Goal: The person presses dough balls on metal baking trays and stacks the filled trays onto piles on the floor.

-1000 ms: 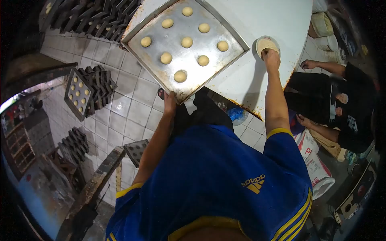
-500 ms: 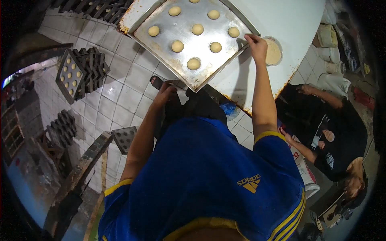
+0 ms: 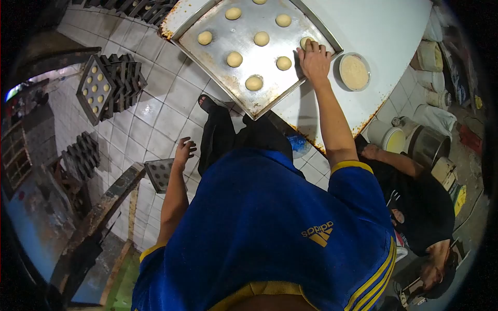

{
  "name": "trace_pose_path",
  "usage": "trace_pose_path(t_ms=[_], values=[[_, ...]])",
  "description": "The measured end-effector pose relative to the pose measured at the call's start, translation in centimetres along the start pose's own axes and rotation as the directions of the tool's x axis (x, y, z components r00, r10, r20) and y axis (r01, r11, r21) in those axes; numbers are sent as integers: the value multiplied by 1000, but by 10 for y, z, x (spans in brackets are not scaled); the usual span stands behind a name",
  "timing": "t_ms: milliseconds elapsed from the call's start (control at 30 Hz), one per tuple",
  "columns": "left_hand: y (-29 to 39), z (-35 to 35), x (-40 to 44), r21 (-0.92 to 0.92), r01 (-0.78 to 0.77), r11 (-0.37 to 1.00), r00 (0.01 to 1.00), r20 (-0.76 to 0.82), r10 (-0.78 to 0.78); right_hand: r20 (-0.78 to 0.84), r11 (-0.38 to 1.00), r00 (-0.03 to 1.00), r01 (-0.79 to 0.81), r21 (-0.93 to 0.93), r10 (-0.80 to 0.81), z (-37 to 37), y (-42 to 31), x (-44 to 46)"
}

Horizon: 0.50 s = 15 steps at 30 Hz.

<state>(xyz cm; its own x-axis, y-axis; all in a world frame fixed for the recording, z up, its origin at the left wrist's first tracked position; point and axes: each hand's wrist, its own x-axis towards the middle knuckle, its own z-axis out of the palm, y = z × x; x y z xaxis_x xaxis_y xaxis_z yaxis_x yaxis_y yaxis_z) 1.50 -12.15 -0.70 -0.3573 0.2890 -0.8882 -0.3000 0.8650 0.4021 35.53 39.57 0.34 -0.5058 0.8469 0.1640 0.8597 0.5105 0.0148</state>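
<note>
A square metal tray (image 3: 228, 36) with several round dough balls lies on the white table. My right hand (image 3: 315, 59) is over the tray's right corner, its fingertips at a dough ball (image 3: 306, 41) that they partly cover. To the right of this hand stands a round bowl (image 3: 354, 72) of pale crumbs or powder. My left hand (image 3: 184, 152) hangs in the air below the tray, fingers apart, holding nothing. Another dough ball (image 3: 284, 63) sits just left of my right wrist.
Stacked trays (image 3: 122, 83) with dough balls stand on the tiled floor at the left, with a lower stack (image 3: 80, 155) below. The white table (image 3: 384, 31) has rusty edges. At the right are a person in black (image 3: 420, 207), a bucket (image 3: 392, 140) and a large pot (image 3: 429, 146).
My right hand has gone from the bowl leftward to the dough ball at the tray's right corner. My left hand has let go of the tray's near corner and moved down and left. The person has shifted.
</note>
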Motion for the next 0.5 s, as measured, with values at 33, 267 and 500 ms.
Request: trace_pose_path(t_ms=[33,267,500], values=[[-4,0,1,1,0,1000,1000,6,0,1,1000,1000,-2,-5,2,7,2,-5],[-17,1,0,-35,46,998,999,26,-45,-118,884,906,-358,301,407,-22,85,-17],[-4,1,5,6,9,1000,1000,27,-9,65,867,865,-498,-10,497,-12,141,-45]])
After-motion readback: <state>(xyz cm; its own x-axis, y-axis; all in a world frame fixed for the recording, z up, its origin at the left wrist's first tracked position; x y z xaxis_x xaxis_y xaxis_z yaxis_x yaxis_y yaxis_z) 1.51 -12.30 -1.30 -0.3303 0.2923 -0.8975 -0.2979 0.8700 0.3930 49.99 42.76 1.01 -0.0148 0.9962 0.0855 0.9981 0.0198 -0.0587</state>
